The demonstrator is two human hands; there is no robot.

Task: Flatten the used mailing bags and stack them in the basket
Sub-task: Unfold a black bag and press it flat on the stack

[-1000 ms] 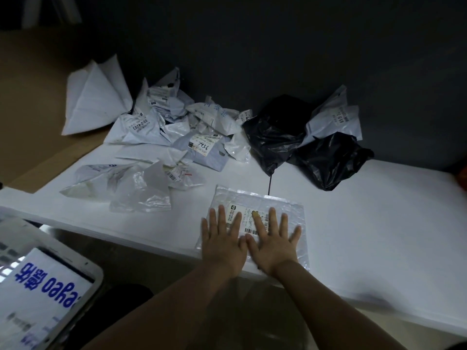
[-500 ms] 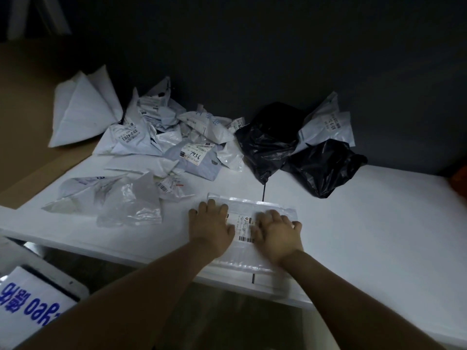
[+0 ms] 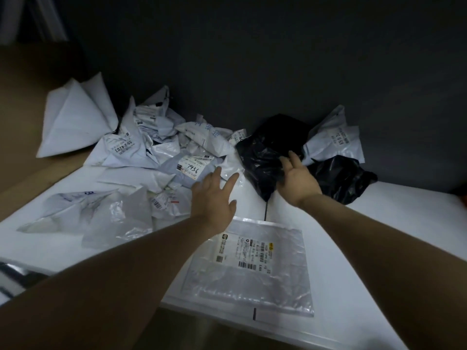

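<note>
A flattened clear mailing bag (image 3: 255,269) with a printed label lies at the table's near edge, and neither hand touches it. My left hand (image 3: 214,195) hovers beyond it with fingers spread, over the edge of the crumpled white bags (image 3: 151,152). My right hand (image 3: 297,176) is stretched out, palm turned inward, its fingers against a crumpled black bag (image 3: 265,157). A second black bag (image 3: 341,179) and a white bag (image 3: 333,140) lie just right of that. No basket can be seen.
The white table (image 3: 379,236) runs right and forward, with a dark wall behind the pile. A folded white bag (image 3: 73,117) leans on brown cardboard (image 3: 25,122) at the left. Crumpled clear bags (image 3: 101,218) lie at the near left.
Both hands lifted off the flattened clear bag and moved away toward the pile; the right hand now touches the black bag. The view tilted up, and the basket with blue lettering left the frame.
</note>
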